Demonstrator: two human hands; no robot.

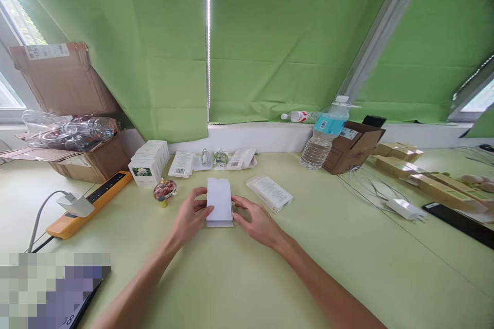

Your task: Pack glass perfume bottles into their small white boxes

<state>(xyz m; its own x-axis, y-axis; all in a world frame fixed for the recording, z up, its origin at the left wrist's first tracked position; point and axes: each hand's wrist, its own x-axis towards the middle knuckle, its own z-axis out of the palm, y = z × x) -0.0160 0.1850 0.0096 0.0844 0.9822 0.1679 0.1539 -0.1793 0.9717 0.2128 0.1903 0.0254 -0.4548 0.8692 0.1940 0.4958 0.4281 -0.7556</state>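
Note:
Between my hands, at the middle of the table, is a plain white paper box (219,202) that looks folded flat or nearly so, with a flap at its near end. My left hand (193,213) grips its left edge, thumb on top and fingers curled at the side. On the other edge, my right hand (254,218) holds it between thumb and fingers. A printed white carton (270,193) lies just right of my right hand. Left of my left hand stands a round perfume bottle (165,189) of pinkish liquid, with a gold cap (163,202) in front of it.
White boxes (148,164) stand at the back left, beside flat printed cartons (181,163) and a small glass bottle (221,158). An orange power strip (90,205) lies left. Further right are a large water bottle (318,144), a cardboard box (347,149), a charger (405,209) and a phone (459,221).

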